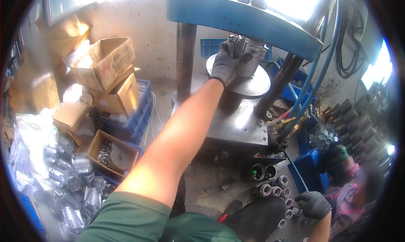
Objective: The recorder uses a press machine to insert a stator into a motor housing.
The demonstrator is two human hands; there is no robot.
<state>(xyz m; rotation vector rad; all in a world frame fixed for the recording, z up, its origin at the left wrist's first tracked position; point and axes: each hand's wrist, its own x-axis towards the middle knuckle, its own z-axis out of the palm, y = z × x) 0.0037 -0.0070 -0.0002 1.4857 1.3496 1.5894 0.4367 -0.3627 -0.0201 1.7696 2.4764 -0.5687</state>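
My left arm reaches forward to a blue-topped press. My left hand (pixel 228 65), in a dark grey glove, grips the side of a silver finned motor housing (pixel 255 52). The housing stands upright on a round metal plate (pixel 249 88) beneath the blue press beam (pixel 236 18), which hides its top. At the lower right my right hand (pixel 314 205), gloved alike, is closed around the end of a long thin lever (pixel 298 174) slanting down from the press.
Ring-shaped stator cores (pixel 276 190) sit on the floor by the press. Silver housings (pixel 69 185) pile up at left, near cardboard boxes (pixel 105 65) and a blue crate (pixel 141 115). At right, another person's green-gloved hand (pixel 338 153) is near a blue bin (pixel 310 170). Blue hoses (pixel 322 69) hang beside the press.
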